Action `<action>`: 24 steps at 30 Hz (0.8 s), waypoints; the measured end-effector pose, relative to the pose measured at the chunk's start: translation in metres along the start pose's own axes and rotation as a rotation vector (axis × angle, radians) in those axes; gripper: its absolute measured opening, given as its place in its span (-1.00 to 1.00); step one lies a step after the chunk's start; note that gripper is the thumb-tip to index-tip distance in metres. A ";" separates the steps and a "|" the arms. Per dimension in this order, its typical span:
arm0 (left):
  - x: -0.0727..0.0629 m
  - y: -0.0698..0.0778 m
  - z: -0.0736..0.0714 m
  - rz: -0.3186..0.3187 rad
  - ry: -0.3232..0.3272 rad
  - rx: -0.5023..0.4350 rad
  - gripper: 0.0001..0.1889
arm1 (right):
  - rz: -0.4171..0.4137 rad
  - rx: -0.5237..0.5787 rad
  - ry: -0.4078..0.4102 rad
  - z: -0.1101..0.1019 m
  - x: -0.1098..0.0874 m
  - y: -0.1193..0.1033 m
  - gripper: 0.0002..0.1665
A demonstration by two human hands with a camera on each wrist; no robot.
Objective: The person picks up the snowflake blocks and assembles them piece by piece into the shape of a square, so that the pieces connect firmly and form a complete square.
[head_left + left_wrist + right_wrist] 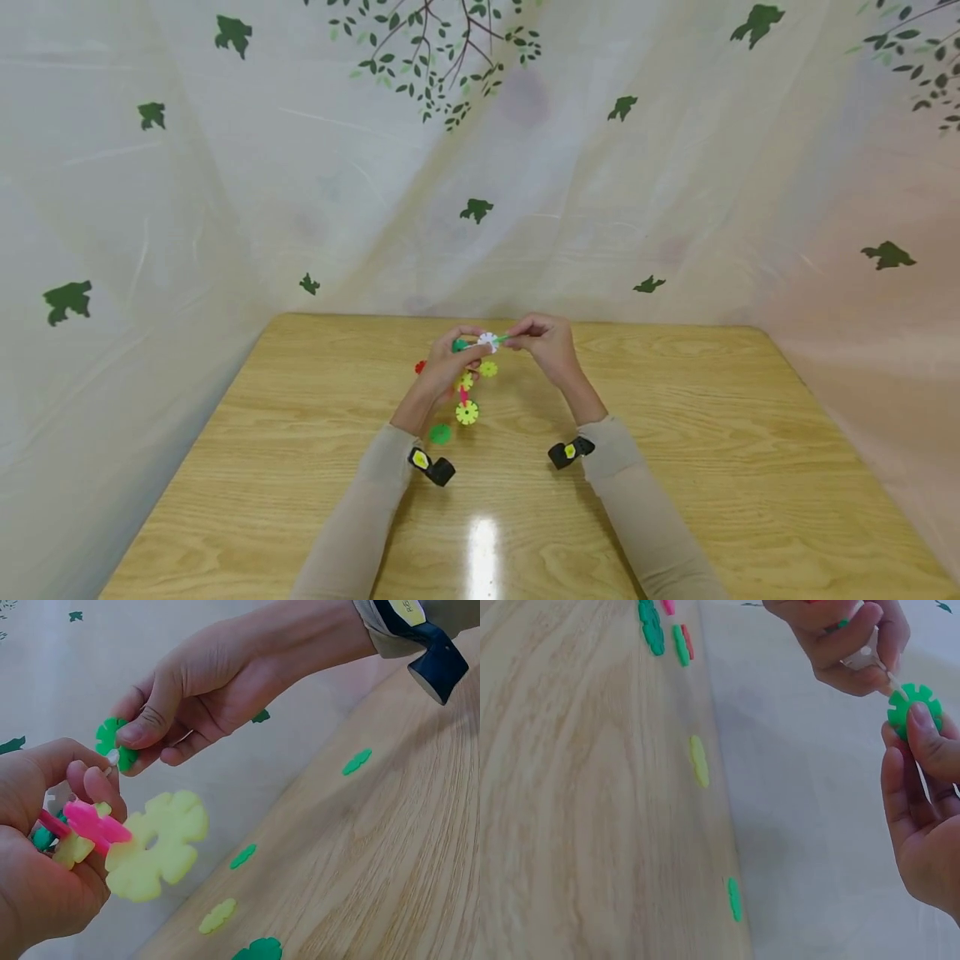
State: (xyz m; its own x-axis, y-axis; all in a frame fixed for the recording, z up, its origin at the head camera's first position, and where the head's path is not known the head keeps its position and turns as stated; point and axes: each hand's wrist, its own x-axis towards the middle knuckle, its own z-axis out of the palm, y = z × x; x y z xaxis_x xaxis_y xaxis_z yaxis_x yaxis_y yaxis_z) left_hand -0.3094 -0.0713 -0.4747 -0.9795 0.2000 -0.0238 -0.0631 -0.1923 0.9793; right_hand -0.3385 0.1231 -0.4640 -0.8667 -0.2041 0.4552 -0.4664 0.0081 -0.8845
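Note:
My left hand (441, 368) holds a cluster of joined, notched plastic discs. In the left wrist view, a large yellow disc (176, 836) and a pink disc (88, 823) stick out of that cluster, while its inner pieces are partly hidden by the fingers. A white disc (488, 341) is at its far end, by the left fingertips. With thumb and fingers my right hand (553, 348) pinches a green notched disc (901, 712). This disc's edge meets the white one; how deep the notches engage, I cannot tell.
Loose discs lie on the wooden table (712, 450): a green one (440, 433) near the left wrist, a red one (420, 367) beside the left hand, and a yellow one (698, 761) seen from the right wrist. Behind the table hangs a printed cloth (555, 208).

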 end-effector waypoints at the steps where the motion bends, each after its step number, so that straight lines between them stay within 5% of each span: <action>1: 0.000 0.000 0.000 0.000 -0.003 0.008 -0.72 | 0.004 0.005 -0.012 -0.001 0.000 0.000 -0.94; 12: 0.005 -0.007 -0.002 -0.003 -0.029 0.052 -0.66 | 0.128 -0.120 -0.210 -0.020 0.002 -0.004 -0.85; 24: 0.005 -0.015 -0.003 -0.093 -0.197 0.056 -0.64 | 0.237 -0.156 -0.306 -0.036 0.004 -0.002 -0.88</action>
State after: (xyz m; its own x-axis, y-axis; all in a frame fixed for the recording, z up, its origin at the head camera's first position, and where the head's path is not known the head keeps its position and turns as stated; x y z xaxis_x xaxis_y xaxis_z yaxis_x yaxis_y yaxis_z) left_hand -0.3141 -0.0699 -0.4905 -0.9133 0.3995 -0.0798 -0.1349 -0.1118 0.9845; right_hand -0.3472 0.1573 -0.4574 -0.8718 -0.4599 0.1689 -0.3019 0.2329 -0.9244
